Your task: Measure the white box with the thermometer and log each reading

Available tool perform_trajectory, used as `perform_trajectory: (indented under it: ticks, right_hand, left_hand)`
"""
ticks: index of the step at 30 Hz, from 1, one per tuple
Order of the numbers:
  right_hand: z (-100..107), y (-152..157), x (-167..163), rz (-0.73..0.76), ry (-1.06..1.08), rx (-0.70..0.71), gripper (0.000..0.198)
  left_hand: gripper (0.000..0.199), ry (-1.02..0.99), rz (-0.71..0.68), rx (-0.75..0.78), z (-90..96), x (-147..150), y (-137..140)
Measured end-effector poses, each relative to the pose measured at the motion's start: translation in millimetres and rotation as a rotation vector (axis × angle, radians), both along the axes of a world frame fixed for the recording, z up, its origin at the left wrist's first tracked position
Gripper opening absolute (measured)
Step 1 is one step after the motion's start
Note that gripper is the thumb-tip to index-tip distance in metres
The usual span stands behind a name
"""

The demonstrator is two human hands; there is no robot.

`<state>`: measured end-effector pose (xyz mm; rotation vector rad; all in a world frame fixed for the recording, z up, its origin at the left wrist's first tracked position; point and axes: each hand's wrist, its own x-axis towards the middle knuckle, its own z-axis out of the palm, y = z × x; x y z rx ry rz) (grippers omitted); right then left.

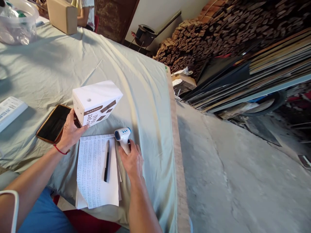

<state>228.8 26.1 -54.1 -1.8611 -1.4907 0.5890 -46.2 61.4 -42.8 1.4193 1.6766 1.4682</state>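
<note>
My left hand (70,131) grips the near lower corner of a white printed box (97,102) that stands on the cloth-covered table (136,74). My right hand (132,160) is closed around the handle of a white and blue infrared thermometer (122,136), whose head points left. Between my hands lies a sheet of paper full of handwriting (93,171) with a black pen (107,160) on it. A dark phone in an orange case (53,123) lies just left of my left hand.
A white labelled pack (9,110) sits at the left edge, with a clear plastic tub (18,22) and a cardboard box (62,14) at the far end. A person sits behind that box. Stacked wood (218,29) and boards (262,71) stand right of the table.
</note>
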Motion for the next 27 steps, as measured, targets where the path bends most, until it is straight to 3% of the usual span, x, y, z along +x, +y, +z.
perform_trajectory:
  ticks: [4, 8, 14, 20, 27]
  right_hand:
    - [12, -11, -15, 0.172, 0.598, 0.069, 0.042]
    - [12, -23, -32, 0.353, 0.998, -0.014, 0.037]
    - [5, -27, -40, 0.337, 1.063, -0.057, 0.042]
    - [15, -25, -41, 0.329, 1.11, -0.066, 0.047]
    - [21, -23, -44, 0.328, 1.179, -0.072, 0.049]
  left_hand:
    - [0.068, -0.223, -0.17, 0.006, 18.5, 11, -7]
    - [0.056, -0.335, -0.346, -0.079, 31.1, 18, -14]
    - [0.054, -0.236, -0.419, -0.127, 30.2, 16, -16]
    - [0.058, -0.25, -0.434, -0.109, 24.2, 16, -14]
    - [0.05, -0.314, -0.488, -0.074, 30.1, 18, -15]
